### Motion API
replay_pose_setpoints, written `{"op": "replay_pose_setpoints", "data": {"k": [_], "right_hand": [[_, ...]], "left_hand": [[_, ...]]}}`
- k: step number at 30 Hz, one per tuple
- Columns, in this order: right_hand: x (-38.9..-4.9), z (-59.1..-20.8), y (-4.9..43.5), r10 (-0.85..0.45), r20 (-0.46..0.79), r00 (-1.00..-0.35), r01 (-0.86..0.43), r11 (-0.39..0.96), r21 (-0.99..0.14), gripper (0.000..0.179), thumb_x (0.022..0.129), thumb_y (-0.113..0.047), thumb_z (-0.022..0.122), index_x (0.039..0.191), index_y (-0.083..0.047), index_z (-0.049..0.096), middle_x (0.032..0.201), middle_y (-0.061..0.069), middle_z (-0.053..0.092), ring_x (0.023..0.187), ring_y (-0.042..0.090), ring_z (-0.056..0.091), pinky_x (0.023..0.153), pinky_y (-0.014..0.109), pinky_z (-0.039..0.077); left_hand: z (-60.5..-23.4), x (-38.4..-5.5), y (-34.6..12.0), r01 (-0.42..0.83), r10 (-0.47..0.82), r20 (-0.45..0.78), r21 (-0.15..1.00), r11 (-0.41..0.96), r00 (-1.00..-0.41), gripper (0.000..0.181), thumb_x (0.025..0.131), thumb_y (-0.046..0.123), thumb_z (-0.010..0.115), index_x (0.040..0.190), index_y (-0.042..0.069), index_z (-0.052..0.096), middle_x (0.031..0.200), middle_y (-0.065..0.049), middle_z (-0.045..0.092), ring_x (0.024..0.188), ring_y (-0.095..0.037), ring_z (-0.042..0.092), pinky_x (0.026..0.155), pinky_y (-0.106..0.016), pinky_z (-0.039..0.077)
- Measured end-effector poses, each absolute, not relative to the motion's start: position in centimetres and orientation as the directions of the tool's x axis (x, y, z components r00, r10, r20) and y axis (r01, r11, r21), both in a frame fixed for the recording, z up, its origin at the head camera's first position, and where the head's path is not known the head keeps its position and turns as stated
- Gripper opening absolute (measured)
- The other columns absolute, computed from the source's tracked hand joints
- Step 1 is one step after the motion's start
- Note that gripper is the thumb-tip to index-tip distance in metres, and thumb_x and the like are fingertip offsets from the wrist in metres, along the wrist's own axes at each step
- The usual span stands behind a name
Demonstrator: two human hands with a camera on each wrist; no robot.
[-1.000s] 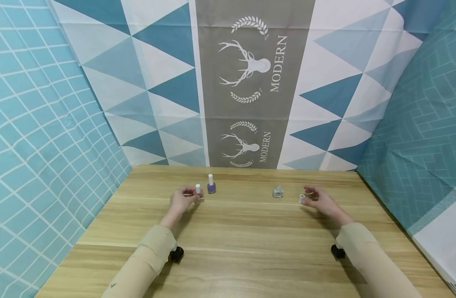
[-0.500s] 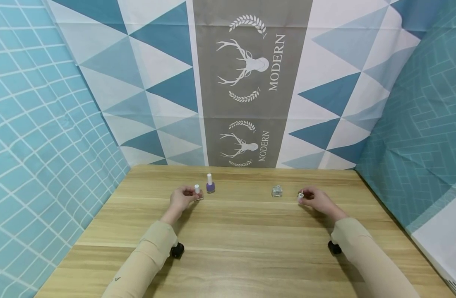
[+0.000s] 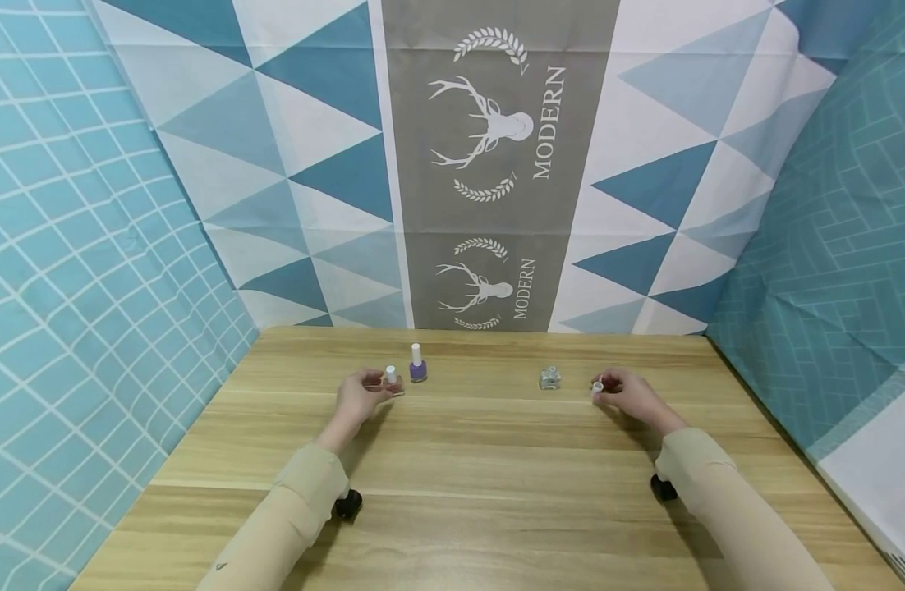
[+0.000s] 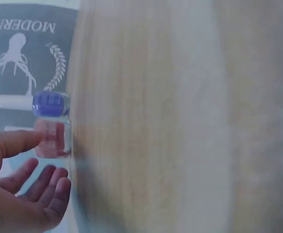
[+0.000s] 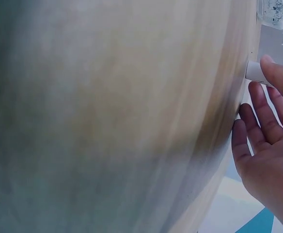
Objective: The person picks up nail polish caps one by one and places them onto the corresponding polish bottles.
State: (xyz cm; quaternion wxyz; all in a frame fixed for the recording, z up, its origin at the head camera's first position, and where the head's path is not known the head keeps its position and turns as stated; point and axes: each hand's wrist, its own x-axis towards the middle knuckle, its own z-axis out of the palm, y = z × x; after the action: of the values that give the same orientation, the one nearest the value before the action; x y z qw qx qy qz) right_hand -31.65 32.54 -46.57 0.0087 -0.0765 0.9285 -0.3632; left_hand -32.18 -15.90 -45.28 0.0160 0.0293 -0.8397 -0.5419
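Observation:
A nail polish bottle with pinkish polish (image 4: 58, 140) and a white cap stands upright at the back left of the table. My left hand (image 3: 360, 397) is right beside it, the thumb (image 4: 27, 141) overlapping its side and the other fingers loosely bent and spread below it in the left wrist view. Just behind stands a purple nail polish bottle (image 3: 418, 371), also white-capped. At the right, my right hand (image 3: 630, 396) pinches a small white cap (image 5: 254, 71) between thumb and index finger, low over the tabletop. Left of that hand sits a clear, glittery glass bottle (image 3: 549, 378) without a cap.
The wooden table (image 3: 482, 476) ends at a patterned cloth backdrop (image 3: 489, 164). A blue tiled-print sheet (image 3: 75, 246) hangs at the left and a teal one (image 3: 852, 230) at the right. Dark wrist cameras hang under both sleeves.
My left thumb has drawn back slightly, so more of the pinkish bottle shows. My right fingers have closed in around the white cap. The purple and clear bottles stay put.

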Motion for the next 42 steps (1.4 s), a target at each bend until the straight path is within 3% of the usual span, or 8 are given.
{"op": "replay_pose_setpoints", "data": {"k": [11, 21, 26, 32, 42], "right_hand": [[-31.5, -46.4, 32.5, -0.148, 0.071, -0.986, -0.157, 0.727, -0.668, 0.025, 0.087, -0.012, 0.067, 0.108, 0.001, 0.062, 0.102, 0.014, 0.063, 0.097, 0.028, 0.058, 0.086, 0.046, 0.049], [-31.5, -46.3, 32.4, -0.139, 0.071, -0.988, -0.151, 0.741, -0.654, 0.021, 0.087, -0.013, 0.068, 0.103, 0.000, 0.066, 0.097, 0.011, 0.064, 0.092, 0.025, 0.060, 0.080, 0.041, 0.051], [-31.5, -46.2, 32.3, -0.120, 0.069, -0.990, -0.136, 0.754, -0.643, 0.022, 0.086, -0.014, 0.070, 0.103, -0.001, 0.067, 0.097, 0.012, 0.065, 0.095, 0.028, 0.061, 0.081, 0.043, 0.051], [-31.6, -46.2, 32.3, -0.114, 0.073, -0.991, -0.134, 0.758, -0.638, 0.020, 0.085, -0.016, 0.071, 0.099, -0.002, 0.068, 0.099, 0.012, 0.066, 0.097, 0.031, 0.062, 0.083, 0.044, 0.051], [-31.7, -46.2, 32.5, -0.120, 0.084, -0.989, -0.146, 0.757, -0.636, 0.019, 0.083, -0.016, 0.072, 0.095, -0.002, 0.068, 0.097, 0.012, 0.066, 0.096, 0.031, 0.063, 0.081, 0.044, 0.052]], "left_hand": [[-44.0, -29.6, -14.2, 0.044, -0.101, 0.098, 0.897, 0.441, -0.990, 0.040, 0.081, 0.001, 0.068, 0.118, -0.003, 0.053, 0.112, -0.023, 0.060, 0.098, -0.030, 0.060, 0.085, -0.037, 0.051], [-42.5, -28.0, -10.1, 0.119, -0.012, 0.133, 0.919, 0.375, -0.991, 0.043, 0.080, 0.000, 0.070, 0.120, -0.005, 0.054, 0.116, -0.024, 0.059, 0.105, -0.034, 0.058, 0.087, -0.040, 0.051], [-42.0, -27.9, -8.0, 0.202, 0.040, 0.200, 0.925, 0.322, -0.979, 0.046, 0.078, 0.001, 0.072, 0.120, -0.005, 0.055, 0.117, -0.022, 0.059, 0.107, -0.036, 0.058, 0.097, -0.047, 0.043], [-42.0, -28.1, -5.5, 0.262, 0.076, 0.251, 0.935, 0.240, -0.965, 0.044, 0.078, 0.003, 0.074, 0.118, -0.002, 0.057, 0.116, -0.018, 0.061, 0.107, -0.035, 0.057, 0.088, -0.044, 0.049], [-42.7, -29.4, -2.3, 0.275, 0.117, 0.255, 0.937, 0.214, -0.960, 0.048, 0.078, 0.011, 0.075, 0.121, 0.003, 0.056, 0.121, -0.017, 0.059, 0.111, -0.038, 0.054, 0.092, -0.050, 0.045]]}}
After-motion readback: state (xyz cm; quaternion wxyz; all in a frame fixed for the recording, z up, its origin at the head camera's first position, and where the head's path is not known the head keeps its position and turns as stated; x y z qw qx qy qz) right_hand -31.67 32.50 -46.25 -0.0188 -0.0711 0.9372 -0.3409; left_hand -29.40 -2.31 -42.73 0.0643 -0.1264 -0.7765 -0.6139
